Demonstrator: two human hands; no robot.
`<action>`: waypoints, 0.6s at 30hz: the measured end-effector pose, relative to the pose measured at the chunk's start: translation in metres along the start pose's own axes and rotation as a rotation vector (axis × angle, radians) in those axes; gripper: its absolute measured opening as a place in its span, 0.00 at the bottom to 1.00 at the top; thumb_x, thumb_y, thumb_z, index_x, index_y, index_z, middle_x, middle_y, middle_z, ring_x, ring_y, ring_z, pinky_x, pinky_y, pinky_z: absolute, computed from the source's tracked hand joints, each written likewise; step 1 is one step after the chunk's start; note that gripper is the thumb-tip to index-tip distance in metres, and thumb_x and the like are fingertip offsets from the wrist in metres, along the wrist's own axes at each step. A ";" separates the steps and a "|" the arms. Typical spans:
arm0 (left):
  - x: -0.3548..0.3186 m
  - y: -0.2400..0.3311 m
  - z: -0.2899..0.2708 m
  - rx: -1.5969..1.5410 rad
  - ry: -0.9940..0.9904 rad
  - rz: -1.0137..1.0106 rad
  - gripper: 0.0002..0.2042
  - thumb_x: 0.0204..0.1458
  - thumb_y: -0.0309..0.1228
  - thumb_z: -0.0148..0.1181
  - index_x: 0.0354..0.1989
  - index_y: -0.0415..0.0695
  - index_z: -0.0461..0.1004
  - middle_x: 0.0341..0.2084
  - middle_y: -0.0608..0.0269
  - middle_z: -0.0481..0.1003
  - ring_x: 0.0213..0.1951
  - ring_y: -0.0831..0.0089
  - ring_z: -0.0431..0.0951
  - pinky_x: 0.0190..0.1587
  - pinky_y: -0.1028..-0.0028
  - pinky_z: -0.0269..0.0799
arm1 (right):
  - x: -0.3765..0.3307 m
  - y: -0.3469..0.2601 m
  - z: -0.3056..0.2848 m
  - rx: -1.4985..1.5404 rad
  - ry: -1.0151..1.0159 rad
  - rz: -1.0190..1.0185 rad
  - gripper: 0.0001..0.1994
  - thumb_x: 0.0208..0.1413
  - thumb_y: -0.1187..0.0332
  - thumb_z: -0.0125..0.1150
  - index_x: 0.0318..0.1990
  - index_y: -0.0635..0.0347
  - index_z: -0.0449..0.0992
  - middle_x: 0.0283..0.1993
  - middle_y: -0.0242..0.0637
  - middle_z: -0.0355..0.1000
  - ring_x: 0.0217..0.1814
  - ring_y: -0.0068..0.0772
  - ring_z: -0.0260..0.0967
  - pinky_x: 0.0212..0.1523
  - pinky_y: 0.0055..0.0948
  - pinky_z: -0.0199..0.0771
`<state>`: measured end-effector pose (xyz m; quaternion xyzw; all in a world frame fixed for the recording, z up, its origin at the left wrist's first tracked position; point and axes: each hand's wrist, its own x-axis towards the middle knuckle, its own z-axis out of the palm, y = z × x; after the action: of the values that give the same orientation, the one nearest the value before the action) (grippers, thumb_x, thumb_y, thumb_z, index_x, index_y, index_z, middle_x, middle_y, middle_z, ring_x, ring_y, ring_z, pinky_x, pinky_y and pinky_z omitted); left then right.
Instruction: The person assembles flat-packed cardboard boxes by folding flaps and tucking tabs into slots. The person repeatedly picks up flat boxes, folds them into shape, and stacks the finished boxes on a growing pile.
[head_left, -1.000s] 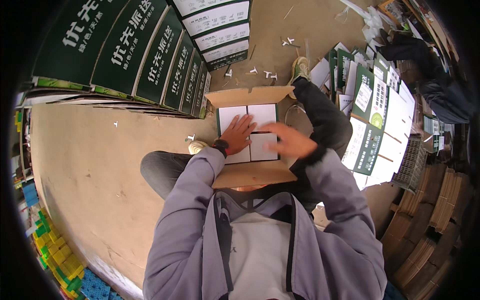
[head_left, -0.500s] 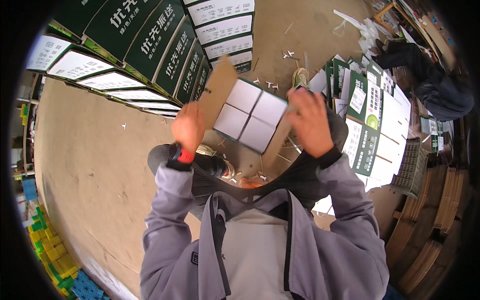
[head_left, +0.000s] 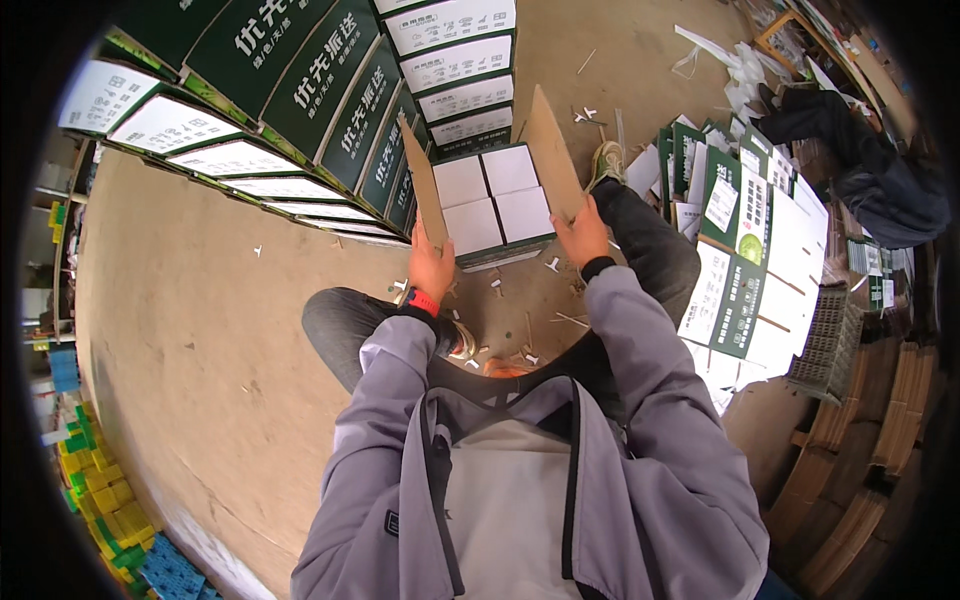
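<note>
A cardboard carton (head_left: 505, 258) is in front of me, between my knees and close to the stacked cartons. Several white rectangles (head_left: 465, 222) fill its face, parted by dark lines in a cross; whether they are panels or inner boxes I cannot tell. Two brown flaps stand up at its sides. My left hand (head_left: 430, 265) grips the lower end of the left flap (head_left: 425, 185), by the carton's near corner. At the near right corner my right hand (head_left: 583, 235) closes round the lower end of the right flap (head_left: 555, 155).
Green and white cartons (head_left: 350, 120) are stacked at the far left. Flat printed cardboard sheets (head_left: 735, 260) lie on my right, beside a grey basket (head_left: 830, 340). Small white T-shaped scraps (head_left: 553, 264) litter the floor. Brown cardboard bundles (head_left: 900, 400) lie at the right edge.
The carton has turned from a slant to nearly square with me, and its flaps now stand more upright. My right hand, spread and blurred before, has closed on the right flap.
</note>
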<state>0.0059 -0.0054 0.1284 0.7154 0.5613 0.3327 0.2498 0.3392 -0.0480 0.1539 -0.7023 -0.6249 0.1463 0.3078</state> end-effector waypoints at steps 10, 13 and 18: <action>-0.060 0.053 -0.011 0.604 -0.306 0.216 0.44 0.55 0.18 0.55 0.84 0.53 0.53 0.81 0.39 0.51 0.63 0.36 0.76 0.60 0.49 0.79 | -0.086 -0.036 -0.028 -0.434 -0.373 -0.191 0.44 0.55 0.81 0.57 0.82 0.43 0.59 0.83 0.58 0.53 0.67 0.66 0.73 0.60 0.53 0.81; -0.057 0.056 -0.005 0.588 -0.249 0.294 0.40 0.56 0.23 0.59 0.81 0.52 0.58 0.81 0.39 0.50 0.64 0.36 0.75 0.61 0.48 0.78 | -0.076 -0.027 -0.010 -0.468 -0.299 -0.373 0.39 0.55 0.75 0.63 0.78 0.48 0.65 0.85 0.59 0.48 0.81 0.73 0.54 0.73 0.55 0.70; -0.014 0.042 -0.008 0.330 -0.222 0.093 0.40 0.55 0.36 0.72 0.76 0.42 0.63 0.80 0.35 0.50 0.70 0.36 0.68 0.66 0.52 0.74 | -0.009 -0.016 -0.010 -0.002 -0.401 -0.109 0.43 0.50 0.57 0.76 0.74 0.59 0.66 0.85 0.58 0.50 0.79 0.70 0.58 0.77 0.52 0.66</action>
<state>0.0250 -0.0298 0.1616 0.8041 0.5435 0.1666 0.1738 0.3308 -0.0585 0.1698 -0.6246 -0.7109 0.2658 0.1839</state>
